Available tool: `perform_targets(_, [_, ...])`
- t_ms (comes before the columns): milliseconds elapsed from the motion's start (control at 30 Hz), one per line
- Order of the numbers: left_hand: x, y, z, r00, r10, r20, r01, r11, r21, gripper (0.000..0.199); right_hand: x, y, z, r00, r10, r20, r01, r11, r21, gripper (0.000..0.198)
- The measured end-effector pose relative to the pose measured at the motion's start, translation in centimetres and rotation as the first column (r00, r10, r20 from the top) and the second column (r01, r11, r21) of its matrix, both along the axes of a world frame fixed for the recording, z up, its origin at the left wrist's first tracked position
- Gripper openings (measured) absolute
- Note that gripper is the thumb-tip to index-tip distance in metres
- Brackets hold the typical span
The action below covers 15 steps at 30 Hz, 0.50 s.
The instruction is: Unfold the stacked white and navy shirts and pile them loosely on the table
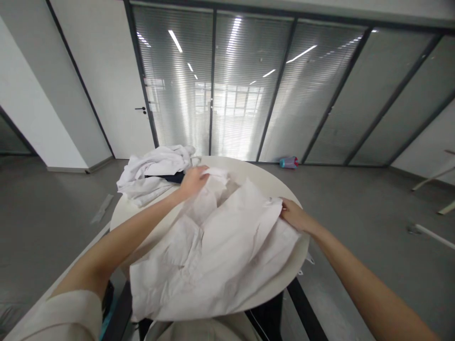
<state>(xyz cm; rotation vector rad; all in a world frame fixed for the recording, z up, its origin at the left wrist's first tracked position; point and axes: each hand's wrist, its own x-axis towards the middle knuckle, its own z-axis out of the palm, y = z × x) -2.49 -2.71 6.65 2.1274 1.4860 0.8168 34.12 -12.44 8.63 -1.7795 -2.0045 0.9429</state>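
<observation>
A white shirt [227, 246], wrinkled and partly spread, lies over the round white table [273, 182] and hangs past its near edge. My left hand [194, 181] is closed on the bunched, collar-like part at the shirt's far side. On the right, my right hand [294, 214] pinches the shirt's edge near the table's rim, with its fingertips partly hidden by the cloth. Beyond my left wrist sits a heap of white clothes [152, 170], with a dark piece of cloth [174, 177] showing in it.
Grey floor [355, 213] surrounds the table. A pink and blue object [288, 163] lies by the glass partition [241, 94]. Pale furniture legs [432, 179] stand at the far right. A white door [117, 94] is at the back left.
</observation>
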Motion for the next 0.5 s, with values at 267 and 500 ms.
perform_targets(267, [-13.3,-3.9,5.0,0.305,0.354,0.884,-0.483,0.858,-0.176,0.036,3.9,4.9,6.8,0.865,-0.482,0.139,0.338,0.764,0.549,0.024])
perform_targets(500, [-20.2,-15.3,2.2,0.768,0.463,0.444,-0.289,0.868,-0.404,0.052,2.6,4.4,5.8,0.985,0.054,0.161,-0.053,0.999,-0.012,0.018])
